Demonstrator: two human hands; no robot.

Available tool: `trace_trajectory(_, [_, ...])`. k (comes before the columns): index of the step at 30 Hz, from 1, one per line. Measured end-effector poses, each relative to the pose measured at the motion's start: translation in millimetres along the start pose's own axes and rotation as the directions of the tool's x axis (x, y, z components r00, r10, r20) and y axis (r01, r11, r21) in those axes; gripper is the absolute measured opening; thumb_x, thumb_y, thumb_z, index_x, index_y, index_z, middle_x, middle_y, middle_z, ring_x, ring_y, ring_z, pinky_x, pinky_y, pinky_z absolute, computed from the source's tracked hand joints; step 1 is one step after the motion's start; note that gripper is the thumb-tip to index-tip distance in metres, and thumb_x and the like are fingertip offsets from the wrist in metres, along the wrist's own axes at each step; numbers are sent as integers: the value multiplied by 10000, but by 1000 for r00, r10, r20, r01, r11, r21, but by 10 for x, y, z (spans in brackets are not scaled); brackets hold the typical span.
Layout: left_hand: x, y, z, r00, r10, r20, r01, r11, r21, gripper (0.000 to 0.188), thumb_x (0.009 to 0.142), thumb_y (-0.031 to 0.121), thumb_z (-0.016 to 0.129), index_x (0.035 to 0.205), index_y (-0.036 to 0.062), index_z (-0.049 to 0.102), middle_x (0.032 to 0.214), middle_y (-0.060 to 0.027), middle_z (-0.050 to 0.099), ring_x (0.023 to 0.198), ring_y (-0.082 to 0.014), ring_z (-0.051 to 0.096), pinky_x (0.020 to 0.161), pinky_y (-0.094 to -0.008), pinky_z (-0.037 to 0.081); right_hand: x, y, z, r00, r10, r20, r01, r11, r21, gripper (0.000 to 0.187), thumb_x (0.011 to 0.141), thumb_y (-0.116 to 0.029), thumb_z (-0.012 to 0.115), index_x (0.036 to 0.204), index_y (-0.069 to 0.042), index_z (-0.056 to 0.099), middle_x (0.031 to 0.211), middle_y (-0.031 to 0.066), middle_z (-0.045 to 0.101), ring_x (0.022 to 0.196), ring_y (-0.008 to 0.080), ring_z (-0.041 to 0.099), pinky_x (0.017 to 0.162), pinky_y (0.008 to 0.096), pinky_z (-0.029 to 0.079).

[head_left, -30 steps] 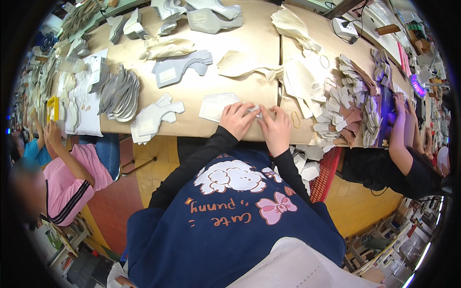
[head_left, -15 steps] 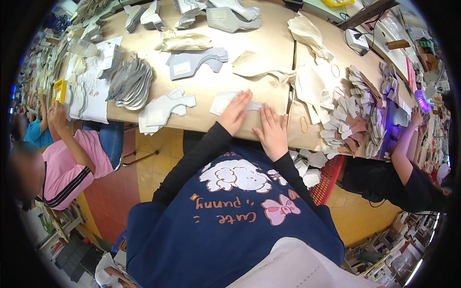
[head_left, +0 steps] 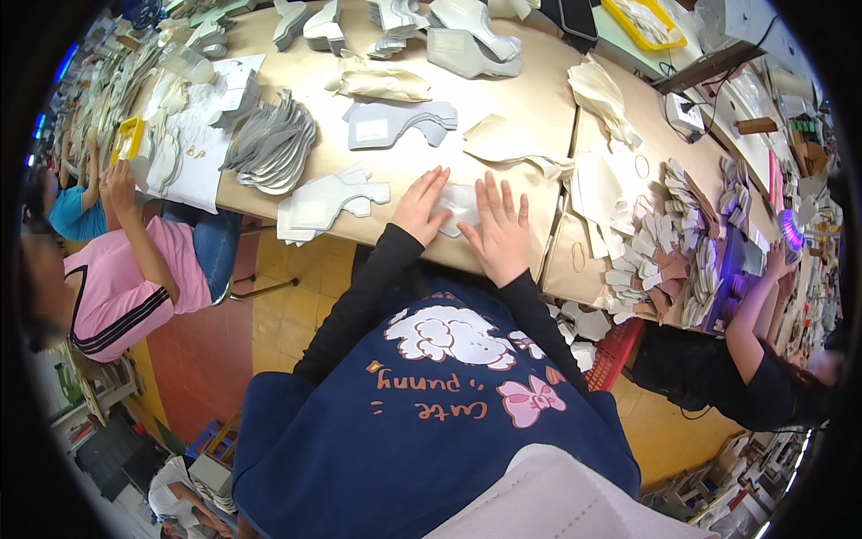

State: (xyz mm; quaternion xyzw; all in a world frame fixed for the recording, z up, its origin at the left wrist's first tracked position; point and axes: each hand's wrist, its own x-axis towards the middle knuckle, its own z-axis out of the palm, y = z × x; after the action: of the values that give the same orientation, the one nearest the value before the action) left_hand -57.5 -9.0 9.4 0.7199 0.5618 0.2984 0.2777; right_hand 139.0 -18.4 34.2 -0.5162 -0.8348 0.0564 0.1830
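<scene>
Head view, centre of the frame: both your hands lie flat, fingers spread, on a pale cut piece at the near edge of the tan worktable. Your left hand presses its left end and your right hand covers its right end; neither hand is closed around it, and only the strip between them shows. Just left of your left hand lies a white stack of shaped pieces. Above it, toward the upper centre, rests a grey cut panel, and to the upper left a fanned grey stack. At the left edge sits a person in a pink top; at the right edge, another person's arm reaches toward piled small pieces.
</scene>
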Motion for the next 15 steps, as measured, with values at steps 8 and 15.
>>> trace_trajectory(8, [37, 271, -198, 997, -41, -60, 41, 999, 3, 656, 737, 81, 767, 1356, 144, 557, 1143, -80, 603, 1023, -251, 595, 895, -361, 492, 75, 27, -21, 999, -3, -40, 6, 997, 77, 565, 920, -311, 629, 1449, -189, 470, 1567, 123, 335, 1461, 278, 288, 1196, 524, 90])
trace_trajectory(15, [-251, -170, -977, 924, -352, -149, 288, 899, -331, 422, 812, 37, 733, 1226, 85, 665, 1038, -50, 689, 791, -117, 653, 655, -236, 519, 132, 70, -867, 915, -231, -332, 290, 946, 142, 479, 795, -106, 756, 1213, -320, 664, 1464, 88, 498, 1408, 272, 396, 1205, 533, 112])
